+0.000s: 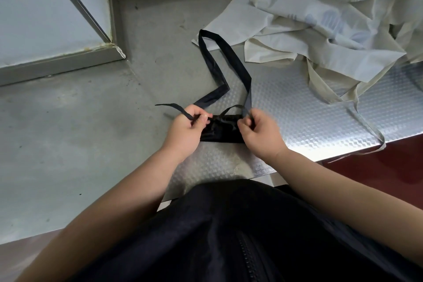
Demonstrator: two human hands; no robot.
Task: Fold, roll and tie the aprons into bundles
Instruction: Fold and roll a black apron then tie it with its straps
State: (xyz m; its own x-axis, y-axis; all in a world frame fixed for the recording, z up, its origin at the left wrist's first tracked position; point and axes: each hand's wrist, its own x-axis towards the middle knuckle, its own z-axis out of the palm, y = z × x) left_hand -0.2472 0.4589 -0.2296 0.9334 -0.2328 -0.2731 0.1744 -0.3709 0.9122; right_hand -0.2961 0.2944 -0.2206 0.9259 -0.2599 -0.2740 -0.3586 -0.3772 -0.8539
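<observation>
Between left hand (187,128) and right hand (258,135) lies apron bundle (220,131), grips pinching its ties (248,89).

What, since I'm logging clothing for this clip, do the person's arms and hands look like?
Both forearms are bare, with no sleeves in view. The left hand and right hand wear no gloves, and no rings, watch or bracelets show. On the torso below is a black garment with a zip.

Soft even light (bowed edges)
</observation>
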